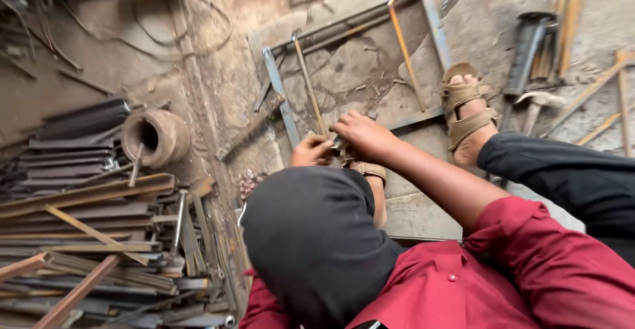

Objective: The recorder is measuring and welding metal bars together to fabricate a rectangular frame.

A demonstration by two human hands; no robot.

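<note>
Floor: cracked concrete; it carries the frame and all loose stock.
Scrap pile: flat bars and angle pieces stacked to your left, well apart from the work.
Frame: a rectangle of grey flat bar lying flat on the floor, directly ahead of your hands. Its near rail runs left to right under your hands; its side rails run away from you.
Rods: two thin rust-orange rods lie across the frame, long axes pointing away from you and leaning slightly left at the far end. The left rod ends at your hands.
Sandalled foot: planted on the near rail, just right of your hands.
Right hand: nearer the rail, fingers curled down over the joint where the left rod meets it.
Left hand: closed around the near end of the left rod, touching the right hand.
Hands, state: together on the joint; what the right hand pinches is hidden.
Hammer: on the floor beyond the foot, untouched.
</note>
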